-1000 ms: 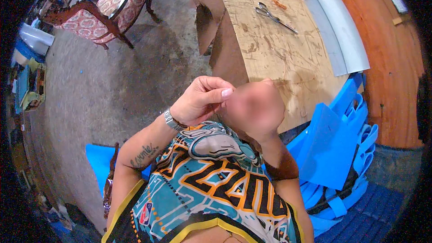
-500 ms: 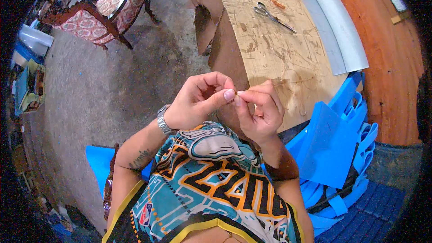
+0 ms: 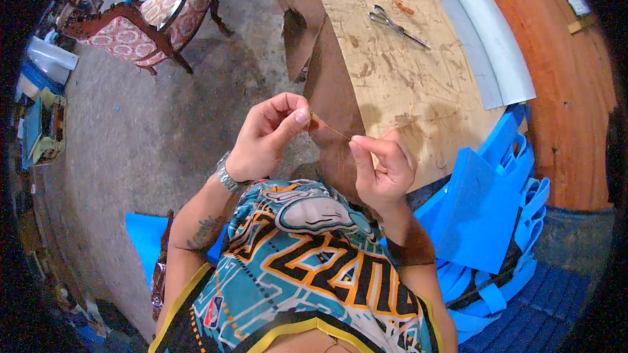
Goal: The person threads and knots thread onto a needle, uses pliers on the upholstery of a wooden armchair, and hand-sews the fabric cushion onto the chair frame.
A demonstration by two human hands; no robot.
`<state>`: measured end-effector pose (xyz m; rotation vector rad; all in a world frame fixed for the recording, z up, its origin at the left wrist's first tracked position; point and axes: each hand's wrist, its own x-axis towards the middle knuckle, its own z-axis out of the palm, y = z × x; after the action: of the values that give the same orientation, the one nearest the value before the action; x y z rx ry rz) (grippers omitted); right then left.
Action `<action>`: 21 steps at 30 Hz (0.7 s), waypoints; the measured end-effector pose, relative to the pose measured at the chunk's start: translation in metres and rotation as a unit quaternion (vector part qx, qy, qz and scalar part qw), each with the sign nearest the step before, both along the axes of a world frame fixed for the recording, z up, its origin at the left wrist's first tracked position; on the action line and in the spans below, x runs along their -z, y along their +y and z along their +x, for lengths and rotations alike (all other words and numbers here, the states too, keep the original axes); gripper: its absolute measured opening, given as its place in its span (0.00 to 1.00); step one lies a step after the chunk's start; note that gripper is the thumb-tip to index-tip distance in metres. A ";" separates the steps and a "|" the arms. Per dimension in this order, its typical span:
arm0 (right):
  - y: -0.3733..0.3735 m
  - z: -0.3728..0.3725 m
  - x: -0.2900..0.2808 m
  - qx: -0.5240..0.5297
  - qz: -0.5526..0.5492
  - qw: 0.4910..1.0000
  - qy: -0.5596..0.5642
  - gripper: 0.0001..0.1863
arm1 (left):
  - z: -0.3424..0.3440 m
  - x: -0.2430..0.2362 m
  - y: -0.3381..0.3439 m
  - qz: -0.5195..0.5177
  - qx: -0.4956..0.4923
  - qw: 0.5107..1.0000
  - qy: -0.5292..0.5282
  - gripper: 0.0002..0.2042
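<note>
A thin brown thread (image 3: 336, 132) stretches between my two hands above the near corner of the worktable. My left hand (image 3: 267, 136) pinches one end of it between thumb and index finger, and a small darker brown bit shows at the fingertips. My right hand (image 3: 386, 167) pinches the thread lower down, thumb against index finger. Loose thread trails near the right hand over the tabletop, too fine to follow fully.
A worn plywood worktable (image 3: 386, 72) bears scissors (image 3: 397, 26), an orange tangle of thread (image 3: 403, 7) and a pale roll of sheeting (image 3: 490, 33). Blue foam pieces (image 3: 468, 216) are piled at right. A carved, upholstered chair (image 3: 124, 39) stands far left.
My hands, fingertips together before, have moved apart. The left hand shifted left and slightly up, and the thread now shows stretched between them.
</note>
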<state>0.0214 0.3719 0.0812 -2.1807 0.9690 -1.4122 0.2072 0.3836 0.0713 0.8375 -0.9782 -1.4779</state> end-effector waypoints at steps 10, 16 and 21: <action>0.000 -0.005 -0.007 -0.005 0.088 0.996 -0.023 0.05 | -0.005 -0.015 0.006 -0.197 -0.137 0.959 -0.150 0.13; -0.008 -0.009 -0.013 -0.066 0.015 0.998 0.014 0.05 | 0.009 -0.036 0.001 -0.331 -0.026 0.834 -0.441 0.09; -0.009 -0.014 -0.014 -0.046 0.003 0.998 0.032 0.06 | 0.006 -0.024 0.007 -0.173 0.086 0.931 -0.309 0.03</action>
<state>0.0079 0.3631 0.0950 -2.2479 0.8813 -1.3043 0.2136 0.3908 0.0950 0.9921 -1.7640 -1.1402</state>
